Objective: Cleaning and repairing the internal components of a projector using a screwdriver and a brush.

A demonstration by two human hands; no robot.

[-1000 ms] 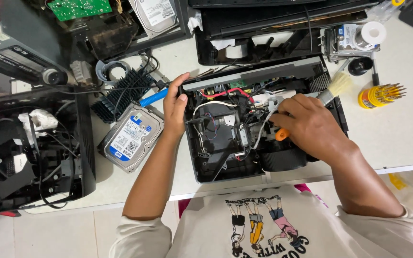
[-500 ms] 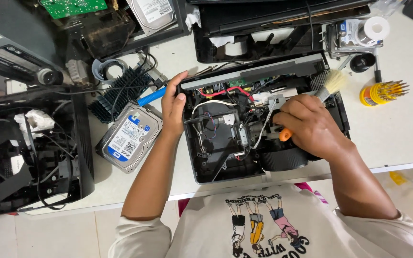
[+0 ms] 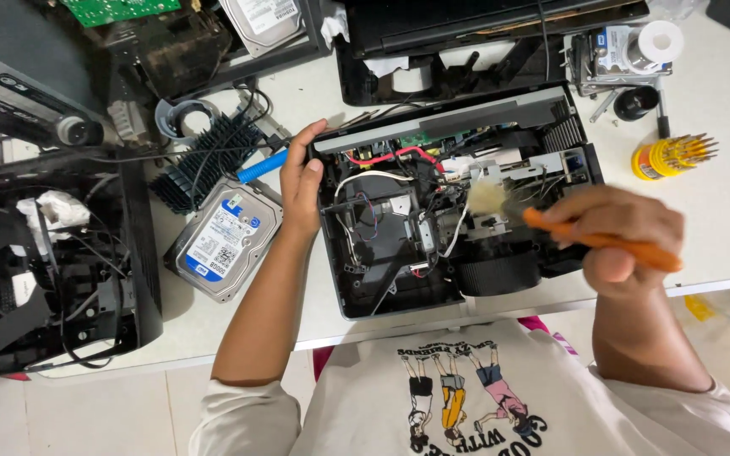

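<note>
Your left hand [image 3: 302, 181] rests flat against the left wall of the opened black device [image 3: 458, 203], fingers together and extended, thumb hooked over the top-left corner of the casing, not clamped on anything. Your right hand [image 3: 623, 232] is closed around an orange-handled brush [image 3: 585, 239], fingers curled tight on the handle; the pale bristle tuft [image 3: 486, 197] sits over the middle of the device, above the white bracket and wiring (motion blur there, so I can't tell if the bristles touch the parts). Red and white wires run across the upper interior, round black lens housing at the lower right of the case. Device sits on the white table [image 3: 720, 203], right in front of your torso. Just left of your left wrist: a bare hard drive [image 3: 226, 241] lying label up, a blue-handled tool [image 3: 261, 165] touching its upper edge, a black finned heatsink [image 3: 209, 160] beyond that. Far right: a yellow holder of screwdriver bits [image 3: 669, 156], well apart from the brush hand. Another gutted black chassis [image 3: 44, 262] sits at the left table edge.
</note>
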